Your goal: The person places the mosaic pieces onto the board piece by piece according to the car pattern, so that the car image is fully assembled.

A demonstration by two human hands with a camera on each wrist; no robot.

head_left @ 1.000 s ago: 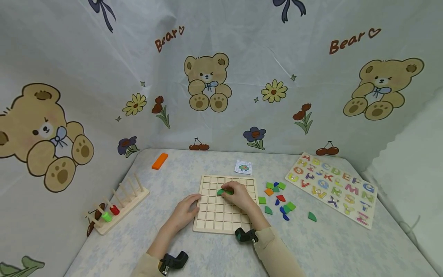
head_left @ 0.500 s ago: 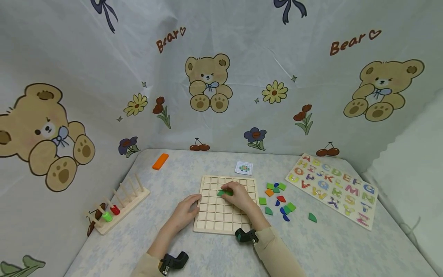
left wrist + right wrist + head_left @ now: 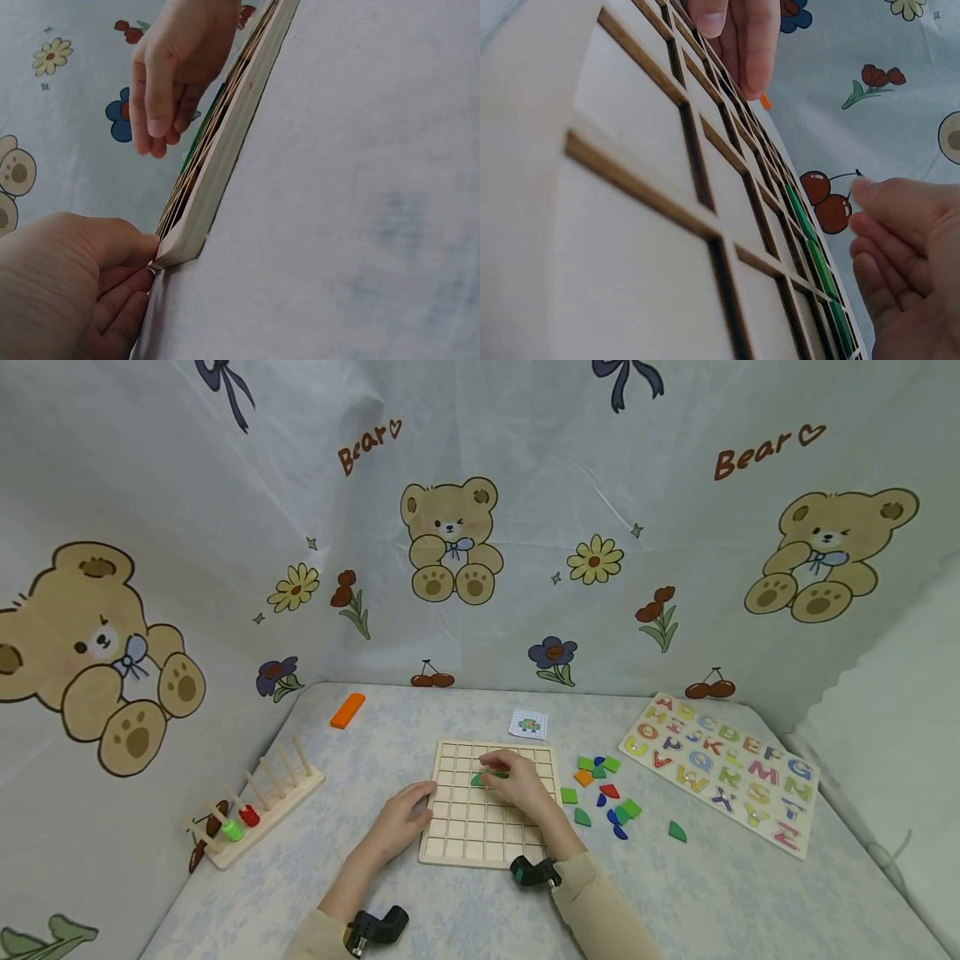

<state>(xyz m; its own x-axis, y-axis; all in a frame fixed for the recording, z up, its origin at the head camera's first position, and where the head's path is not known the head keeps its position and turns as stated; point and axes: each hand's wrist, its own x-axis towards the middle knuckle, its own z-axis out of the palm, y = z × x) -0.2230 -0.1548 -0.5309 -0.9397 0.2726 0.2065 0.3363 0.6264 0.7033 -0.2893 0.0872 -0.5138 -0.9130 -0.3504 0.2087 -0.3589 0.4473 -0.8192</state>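
Observation:
The wooden grid board (image 3: pixel 465 827) lies flat on the table in the head view. At its left edge my left hand (image 3: pixel 401 818) holds on, and the left wrist view has the thumb on the rim and the fingers (image 3: pixel 124 307) against the side. My right hand (image 3: pixel 517 781) is over the upper middle of the board, apart from the surface, its fingers loosely bent with nothing between them. Beneath it, several green pieces sit in a row of cells; a lighter green piece (image 3: pixel 821 268) shows between darker ones in the right wrist view. From above, the right hand partly hides them.
Loose green, blue, red and orange pieces, such as a red piece (image 3: pixel 609 790), lie right of the board. Farther right is an alphabet board (image 3: pixel 720 768). A picture card (image 3: pixel 528 723) lies behind, an orange block (image 3: pixel 347 710) back left, a peg rack (image 3: pixel 273 814) at left.
The right hand has let go of the green piece and risen slightly, its fingers parting. That piece stays in the grid. The left hand has kept its place at the board's edge.

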